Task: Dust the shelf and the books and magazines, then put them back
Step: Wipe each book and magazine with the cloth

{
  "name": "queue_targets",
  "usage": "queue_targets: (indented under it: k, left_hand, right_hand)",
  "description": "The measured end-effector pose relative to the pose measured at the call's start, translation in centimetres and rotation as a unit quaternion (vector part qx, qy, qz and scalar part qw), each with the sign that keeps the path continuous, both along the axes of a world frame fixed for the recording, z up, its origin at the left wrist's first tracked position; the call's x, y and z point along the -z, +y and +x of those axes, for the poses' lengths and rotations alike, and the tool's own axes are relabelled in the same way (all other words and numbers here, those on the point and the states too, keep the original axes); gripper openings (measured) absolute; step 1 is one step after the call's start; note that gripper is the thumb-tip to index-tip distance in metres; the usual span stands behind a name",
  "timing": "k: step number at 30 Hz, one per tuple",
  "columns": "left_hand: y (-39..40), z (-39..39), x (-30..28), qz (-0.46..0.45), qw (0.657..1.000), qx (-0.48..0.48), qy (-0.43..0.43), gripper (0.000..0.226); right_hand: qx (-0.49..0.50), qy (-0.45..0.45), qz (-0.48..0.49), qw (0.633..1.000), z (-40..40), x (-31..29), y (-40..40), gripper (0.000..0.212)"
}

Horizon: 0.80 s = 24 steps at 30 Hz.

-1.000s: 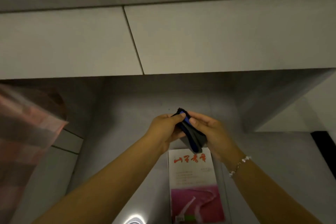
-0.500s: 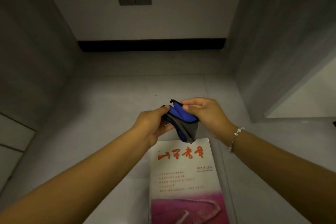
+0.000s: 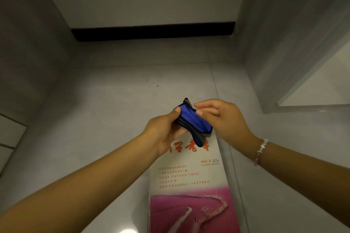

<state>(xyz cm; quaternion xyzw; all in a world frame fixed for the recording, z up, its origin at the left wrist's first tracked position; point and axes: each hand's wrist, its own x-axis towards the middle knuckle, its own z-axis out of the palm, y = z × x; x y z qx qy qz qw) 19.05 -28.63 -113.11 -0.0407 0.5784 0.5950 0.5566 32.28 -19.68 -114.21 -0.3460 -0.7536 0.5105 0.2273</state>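
- Cloth (image 3: pixel 191 122): a bunched blue and dark grey cloth is held in the air between both hands, above the top edge of the magazine and not touching the shelf.
- Left hand (image 3: pixel 162 132): its fingers are curled under the cloth, thumb pressed on the near end. Right hand (image 3: pixel 225 117): thumb and fingers pinch the far end; a bracelet (image 3: pixel 261 149) sits on that wrist.
- Magazine (image 3: pixel 191 185): lies flat on the shelf (image 3: pixel 113 104), cover up, red title at the top and pink picture at the bottom. It is the only reading matter in view.
- Progress, as judged: the cloth appears to be in preparation, folded or regripped. Dark specks (image 3: pixel 152 83) on the shelf suggest wiping is not finished. Dusting the magazine and returning items remain.
- Room: the shelf is open left of and behind the magazine. Grey side walls close in on both sides, a black strip (image 3: pixel 151 31) runs along the back, and the right wall (image 3: pixel 284 53) stands nearer the magazine.
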Motion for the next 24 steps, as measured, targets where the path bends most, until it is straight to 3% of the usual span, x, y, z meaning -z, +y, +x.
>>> queue_targets:
  k: [6,12,18,24]
  left_hand:
    - [-0.1,0.4,0.9,0.033,0.999,0.02,-0.012,0.025]
    - [-0.6,0.3,1.8,-0.006,0.995,0.073,0.068,0.024]
    - [-1.3,0.1,2.0,-0.066,0.997,0.039,0.012,0.009]
    - [-1.0,0.5,1.6,-0.012,0.998,0.025,-0.054,0.016]
  right_hand:
    - [-0.039,0.009,0.025,0.999,0.6,1.1,-0.7,0.018]
    - [-0.033,0.007,-0.001,0.999,0.4,1.6,0.0,0.015]
    - [0.036,-0.032,0.023,0.999,0.7,2.1,1.4,0.012]
    - [-0.045,-0.023,0.071,0.996,1.1,2.0,-1.2,0.017]
